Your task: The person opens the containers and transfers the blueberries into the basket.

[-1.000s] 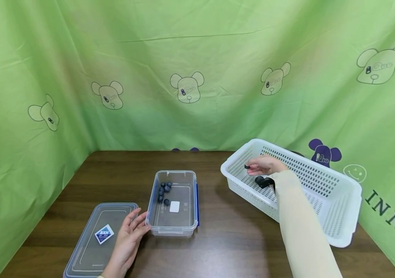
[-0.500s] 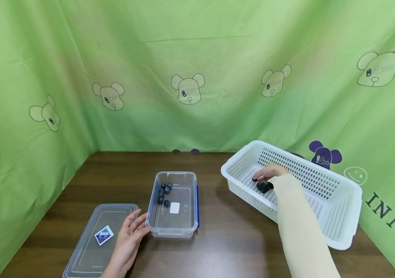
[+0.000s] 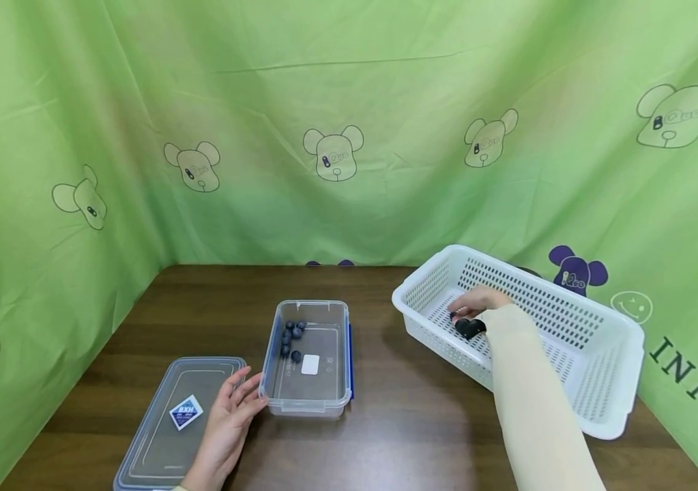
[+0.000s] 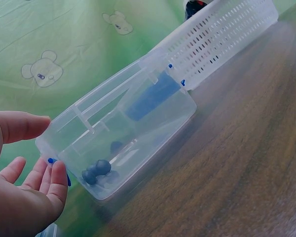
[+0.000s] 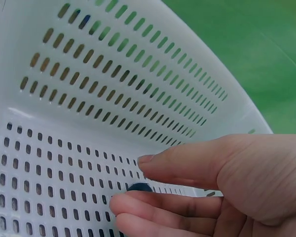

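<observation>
My left hand [image 3: 228, 416] holds the near left corner of a clear plastic food container [image 3: 328, 382], thumb at the rim and fingers by a blue latch in the left wrist view. Several blueberries [image 3: 285, 340] lie grouped toward the container's left side. My right hand [image 3: 477, 302] reaches down inside a white perforated basket [image 3: 588, 382]. In the right wrist view, its thumb and fingers stand apart, with a dark blueberry [image 5: 140, 187] partly hidden behind the fingers. A gap shows between the thumb and this berry.
A clear lid [image 3: 158, 436] with a blue edge and a blue-and-white label lies left of the container on the brown wooden table [image 3: 385, 436]. A green patterned curtain [image 3: 250, 102] hangs behind the table and along its sides.
My right hand has lowered into the basket and shifted slightly right, the dark berry still at its fingertips. My left hand and the container have stayed in place.
</observation>
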Action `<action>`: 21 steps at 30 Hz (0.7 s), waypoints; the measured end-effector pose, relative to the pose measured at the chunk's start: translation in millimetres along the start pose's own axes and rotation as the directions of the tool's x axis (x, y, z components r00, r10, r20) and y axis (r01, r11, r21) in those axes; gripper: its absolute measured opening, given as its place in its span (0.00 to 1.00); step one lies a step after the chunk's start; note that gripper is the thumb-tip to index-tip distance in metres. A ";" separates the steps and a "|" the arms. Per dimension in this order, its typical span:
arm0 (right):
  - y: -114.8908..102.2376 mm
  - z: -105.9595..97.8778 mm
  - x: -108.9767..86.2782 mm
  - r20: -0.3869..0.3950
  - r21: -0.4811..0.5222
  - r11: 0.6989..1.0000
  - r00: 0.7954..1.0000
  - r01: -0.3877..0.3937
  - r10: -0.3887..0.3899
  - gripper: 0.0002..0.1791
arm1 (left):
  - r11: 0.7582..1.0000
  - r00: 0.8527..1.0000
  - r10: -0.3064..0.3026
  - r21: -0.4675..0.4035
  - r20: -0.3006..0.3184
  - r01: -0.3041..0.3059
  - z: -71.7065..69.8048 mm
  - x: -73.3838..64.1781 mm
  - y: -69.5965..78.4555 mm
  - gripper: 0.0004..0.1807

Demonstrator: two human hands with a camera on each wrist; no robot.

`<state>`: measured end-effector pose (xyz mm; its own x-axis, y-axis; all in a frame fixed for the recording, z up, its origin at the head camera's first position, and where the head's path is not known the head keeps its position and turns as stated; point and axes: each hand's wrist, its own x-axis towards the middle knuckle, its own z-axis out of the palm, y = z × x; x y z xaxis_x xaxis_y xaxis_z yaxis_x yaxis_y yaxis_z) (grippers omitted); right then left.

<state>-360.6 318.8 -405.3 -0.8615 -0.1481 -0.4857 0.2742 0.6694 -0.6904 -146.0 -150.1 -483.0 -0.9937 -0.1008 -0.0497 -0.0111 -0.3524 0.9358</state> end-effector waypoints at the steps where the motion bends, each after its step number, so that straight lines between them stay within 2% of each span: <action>1: -0.2 0.9 0.5 0.020 0.063 0.998 1.000 -0.009 0.008 0.12 | 1.000 1.000 -0.001 0.002 -0.003 0.001 0.0 -0.1 0.1 0.34; 5: -2.6 1.6 2.3 0.076 0.311 0.949 0.997 -0.040 0.017 0.11 | 1.000 1.000 -0.010 0.007 -0.012 0.010 0.1 -0.1 0.5 0.35; 9: -11.2 0.5 2.6 0.064 0.461 0.887 0.997 0.007 -0.041 0.10 | 1.000 1.000 -0.012 0.010 -0.016 0.012 1.0 0.1 0.7 0.35; 13: -27.0 0.2 1.4 0.043 0.507 0.856 0.989 0.098 -0.139 0.12 | 1.000 1.000 -0.005 0.006 -0.010 0.005 1.3 -0.1 0.9 0.34; 18: -49.0 2.1 0.8 0.042 0.491 0.852 0.971 0.183 -0.233 0.12 | 1.000 1.000 0.006 -0.008 -0.001 -0.006 0.9 -0.4 1.0 0.33; 21: -61.7 5.6 0.1 0.036 0.514 0.832 0.963 0.211 -0.266 0.08 | 1.000 1.000 0.006 -0.011 0.003 -0.006 0.9 -0.6 1.0 0.32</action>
<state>-375.2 273.4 -365.7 -0.8876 -0.3466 -0.3033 0.2660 0.1517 -0.9520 -145.5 -149.6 -481.8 -0.9941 -0.0997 -0.0427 -0.0038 -0.3620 0.9322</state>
